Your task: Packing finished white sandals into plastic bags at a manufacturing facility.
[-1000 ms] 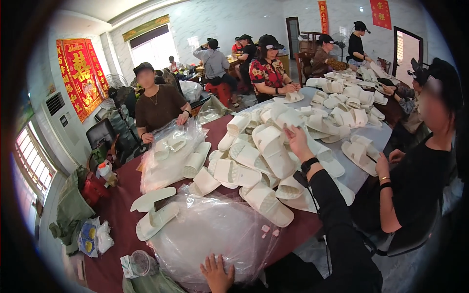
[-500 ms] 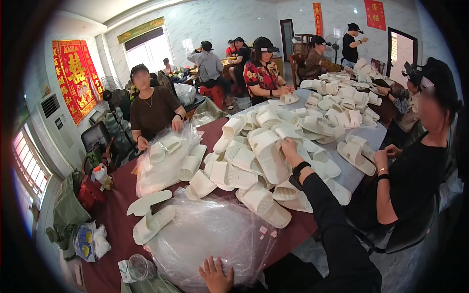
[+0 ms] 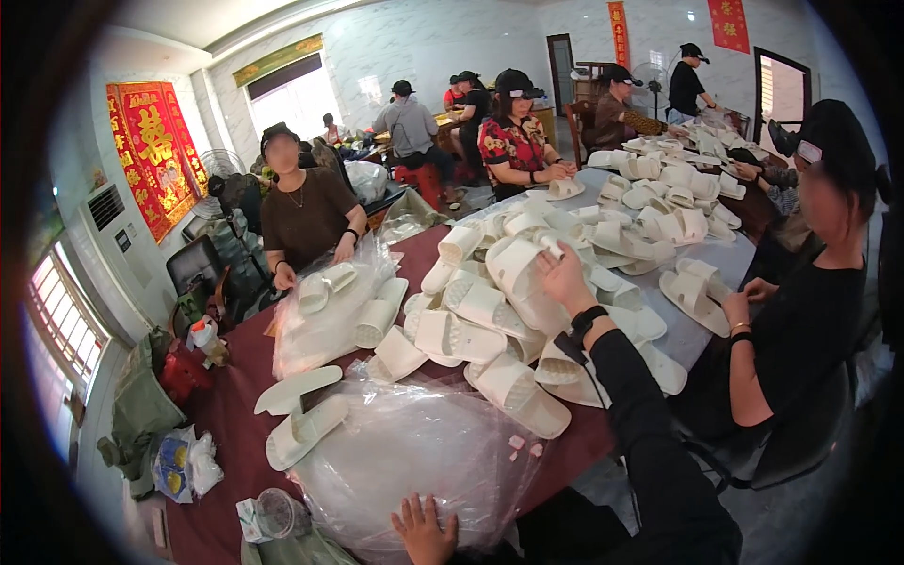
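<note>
My left hand (image 3: 426, 529) lies flat with fingers spread on a stack of clear plastic bags (image 3: 405, 457) at the table's near edge. Reaching into the heap, my right hand (image 3: 565, 280) closes at the right side of a white slipper (image 3: 514, 271); part of its grip is hidden. Other white slippers (image 3: 513, 395) lie jumbled around it, some with the textured footbed showing. Beyond the bags' upper left corner rest two loose slippers (image 3: 306, 431), one sole-up and one strap-up. Small pinkish-white pieces (image 3: 516, 443) lie on the bags' right part.
Across the maroon-covered table (image 3: 226, 400), a person (image 3: 311, 212) handles bagged slippers (image 3: 325, 292). Another person (image 3: 800, 301) sits close at the right holding a slipper (image 3: 695, 299). A clear plastic tub (image 3: 281, 513) stands at the near left. More people work farther back.
My right hand has moved slightly up and away, its fingers shifting along the slipper, which has turned a little. The left hand stays on the bags. The whole view has shifted slightly.
</note>
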Demonstrator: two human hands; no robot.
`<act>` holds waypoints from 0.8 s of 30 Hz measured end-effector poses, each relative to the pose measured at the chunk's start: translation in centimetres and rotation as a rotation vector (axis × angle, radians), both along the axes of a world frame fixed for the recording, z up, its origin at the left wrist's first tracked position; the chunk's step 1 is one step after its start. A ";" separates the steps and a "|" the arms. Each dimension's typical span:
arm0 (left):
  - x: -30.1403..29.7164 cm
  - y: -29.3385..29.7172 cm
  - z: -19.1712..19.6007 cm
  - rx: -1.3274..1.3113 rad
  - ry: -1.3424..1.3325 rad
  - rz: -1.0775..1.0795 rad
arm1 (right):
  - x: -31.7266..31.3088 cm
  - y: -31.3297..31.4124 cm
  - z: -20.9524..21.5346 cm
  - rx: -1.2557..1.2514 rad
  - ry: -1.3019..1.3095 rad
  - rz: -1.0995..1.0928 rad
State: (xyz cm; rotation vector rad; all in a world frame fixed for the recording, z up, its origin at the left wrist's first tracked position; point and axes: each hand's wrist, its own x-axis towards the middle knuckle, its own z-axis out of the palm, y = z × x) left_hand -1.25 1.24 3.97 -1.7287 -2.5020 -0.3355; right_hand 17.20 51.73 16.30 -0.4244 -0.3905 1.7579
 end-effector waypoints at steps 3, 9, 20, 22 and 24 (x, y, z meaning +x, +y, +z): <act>0.1 0.2 -0.2 0.062 -0.035 -0.018 | 0.7 0.0 1.0 0.150 -0.035 0.062; 0.2 -0.1 0.3 0.074 -0.006 -0.036 | -1.2 -1.3 0.6 0.119 -0.112 0.134; 0.4 0.4 0.6 0.040 -0.024 -0.041 | -3.3 1.1 -1.8 0.061 -0.010 0.179; 0.6 0.6 0.8 0.039 -0.026 -0.043 | -3.0 1.2 -1.6 0.047 0.006 0.154; 0.8 0.8 0.8 0.038 -0.032 -0.036 | -2.8 0.8 -1.0 0.034 0.019 0.137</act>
